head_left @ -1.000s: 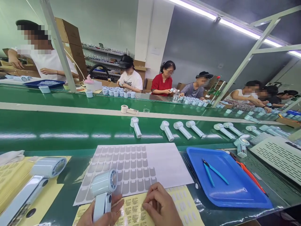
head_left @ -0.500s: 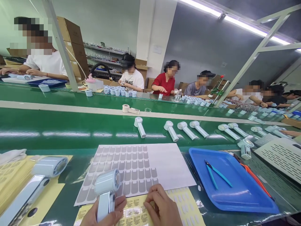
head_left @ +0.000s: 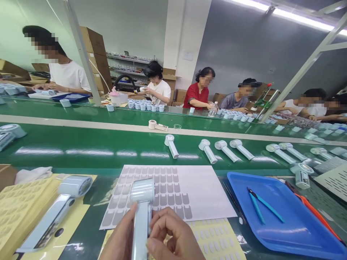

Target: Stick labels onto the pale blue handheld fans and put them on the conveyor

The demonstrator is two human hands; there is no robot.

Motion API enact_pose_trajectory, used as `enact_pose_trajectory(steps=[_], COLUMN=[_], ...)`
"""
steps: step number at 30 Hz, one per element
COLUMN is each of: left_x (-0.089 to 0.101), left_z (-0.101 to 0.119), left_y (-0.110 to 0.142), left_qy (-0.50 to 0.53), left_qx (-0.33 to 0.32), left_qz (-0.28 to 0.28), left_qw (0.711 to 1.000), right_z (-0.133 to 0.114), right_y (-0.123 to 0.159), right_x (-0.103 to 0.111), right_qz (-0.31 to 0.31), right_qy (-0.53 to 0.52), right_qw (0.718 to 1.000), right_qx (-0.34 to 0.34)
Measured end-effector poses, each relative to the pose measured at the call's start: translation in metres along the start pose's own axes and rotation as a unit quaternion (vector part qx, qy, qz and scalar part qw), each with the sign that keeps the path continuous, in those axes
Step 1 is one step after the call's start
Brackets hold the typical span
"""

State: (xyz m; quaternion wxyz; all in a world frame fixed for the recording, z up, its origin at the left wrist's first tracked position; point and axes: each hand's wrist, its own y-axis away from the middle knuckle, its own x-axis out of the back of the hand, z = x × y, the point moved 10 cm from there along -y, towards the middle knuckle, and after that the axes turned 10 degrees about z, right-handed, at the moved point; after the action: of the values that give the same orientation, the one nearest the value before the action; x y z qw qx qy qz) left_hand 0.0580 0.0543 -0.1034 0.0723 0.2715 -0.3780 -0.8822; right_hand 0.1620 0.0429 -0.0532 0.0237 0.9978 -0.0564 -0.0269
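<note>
My left hand [head_left: 120,236] is closed around the handle of a pale blue handheld fan [head_left: 141,220], held upright with its round head on top. Against the right side of that handle, the curled fingers of my right hand [head_left: 175,236] press together; whatever is between them is hidden. Behind the fan lies a white sheet [head_left: 202,191] with rows of grey stickers on its left part. A yellow sheet of labels [head_left: 217,240] sits under my hands, partly covered. To the left, a second handheld fan [head_left: 51,220] rests on yellow sheets.
On the right stands a blue tray [head_left: 287,224] holding teal-handled cutters [head_left: 264,206], with an orange-handled tool [head_left: 321,213] beside it. Several fans [head_left: 207,151] lie along the green conveyor belt [head_left: 81,139]. Yellow sticker sheets [head_left: 21,202] are stacked at left. Co-workers sit across the line.
The fan in my left hand has turned and shifted right. My right hand has moved from the yellow label sheet to the fan's handle. The view has swung left.
</note>
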Motion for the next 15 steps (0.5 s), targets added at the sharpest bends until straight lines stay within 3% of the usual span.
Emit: enact_pose_trajectory(steps=[5,11,15], left_x=[0.007,0.003,-0.003], left_z=[0.01,0.016,0.019], left_y=[-0.005,0.0,0.006], left_qy=[0.031,0.029,0.012], left_qx=[-0.018,-0.042,-0.044], left_qz=[0.062,0.069,0.061], left_qw=[0.997,0.996,0.997], right_z=[-0.006,-0.005,-0.007], right_y=[-0.007,-0.012,-0.013], right_x=[-0.011,-0.013,-0.011], right_qz=[-0.007,0.006,0.019], right_qy=[0.034,0.076,0.123], right_qw=[0.999,0.997,0.992], right_qx=[-0.014,-0.023,0.017])
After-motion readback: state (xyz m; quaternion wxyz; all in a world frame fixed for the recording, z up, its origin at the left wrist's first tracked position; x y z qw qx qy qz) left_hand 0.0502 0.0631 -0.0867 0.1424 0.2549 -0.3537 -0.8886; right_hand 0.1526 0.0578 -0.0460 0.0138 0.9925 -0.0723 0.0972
